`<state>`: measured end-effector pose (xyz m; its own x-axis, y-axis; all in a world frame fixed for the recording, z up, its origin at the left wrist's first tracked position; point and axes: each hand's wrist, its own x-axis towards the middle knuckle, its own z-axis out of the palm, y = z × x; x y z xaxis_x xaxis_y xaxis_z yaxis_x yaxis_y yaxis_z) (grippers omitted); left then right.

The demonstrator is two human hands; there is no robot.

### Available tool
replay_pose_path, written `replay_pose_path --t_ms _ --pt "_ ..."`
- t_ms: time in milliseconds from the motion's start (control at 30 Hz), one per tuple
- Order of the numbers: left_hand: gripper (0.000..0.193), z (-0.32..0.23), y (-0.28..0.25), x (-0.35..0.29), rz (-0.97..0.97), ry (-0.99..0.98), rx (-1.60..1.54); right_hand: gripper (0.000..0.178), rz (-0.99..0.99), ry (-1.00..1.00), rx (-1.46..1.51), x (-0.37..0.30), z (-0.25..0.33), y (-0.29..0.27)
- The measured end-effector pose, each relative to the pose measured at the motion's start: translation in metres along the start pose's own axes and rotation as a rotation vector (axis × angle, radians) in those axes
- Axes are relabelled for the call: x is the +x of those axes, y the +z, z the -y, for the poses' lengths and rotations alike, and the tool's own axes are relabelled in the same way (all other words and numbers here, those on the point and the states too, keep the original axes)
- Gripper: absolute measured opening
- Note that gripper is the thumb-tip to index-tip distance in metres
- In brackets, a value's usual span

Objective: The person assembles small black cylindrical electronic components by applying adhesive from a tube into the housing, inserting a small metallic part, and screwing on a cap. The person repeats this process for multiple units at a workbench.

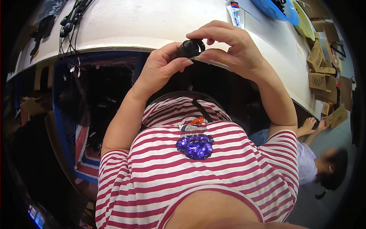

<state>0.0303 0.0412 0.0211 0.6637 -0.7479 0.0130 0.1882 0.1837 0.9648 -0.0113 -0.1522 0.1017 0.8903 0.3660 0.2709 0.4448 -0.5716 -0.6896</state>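
Curved front edge of the white worktable (126, 38) as landmark. Small black round plastic part (190, 48) held right at that edge, just on the near side, above the dark gap under the tabletop. Open room around it: bare white surface directly beyond, nothing touching the part but fingers.

Left hand (162, 68) closed on the part from below and left, thumb (182, 63) stretched under it. Right hand (230, 47) closed on it from the right and above, fingertips (209, 41) curled over the top, thumb along the lower side. Part sits between both sets of fingertips, open end facing up toward the camera.

Bundle of black cables (70, 23) on the table far left of the part, draped over the edge. Blue plastic crate (66, 126) below the edge, left. Blue basin (276, 9) and brown cardboard pieces (320, 72) on the table, well right. Another person sitting on the floor (320, 164), lower right, clear of the hands.
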Motion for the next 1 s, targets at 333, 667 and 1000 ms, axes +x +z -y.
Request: replay_pose_path --t_ms 333,667,1000 --pt "0.026 -0.007 0.027 0.003 -0.017 0.041 0.287 0.032 0.045 0.264 -0.343 -0.021 0.016 -0.010" --pt "0.024 -0.011 0.028 0.009 0.189 -0.061 0.197 0.038 -0.005 0.025 -0.195 -0.036 0.011 -0.012" --pt "0.022 -0.007 0.028 0.012 0.210 -0.008 0.196 0.036 0.010 -0.070 -0.181 -0.039 0.007 -0.019"
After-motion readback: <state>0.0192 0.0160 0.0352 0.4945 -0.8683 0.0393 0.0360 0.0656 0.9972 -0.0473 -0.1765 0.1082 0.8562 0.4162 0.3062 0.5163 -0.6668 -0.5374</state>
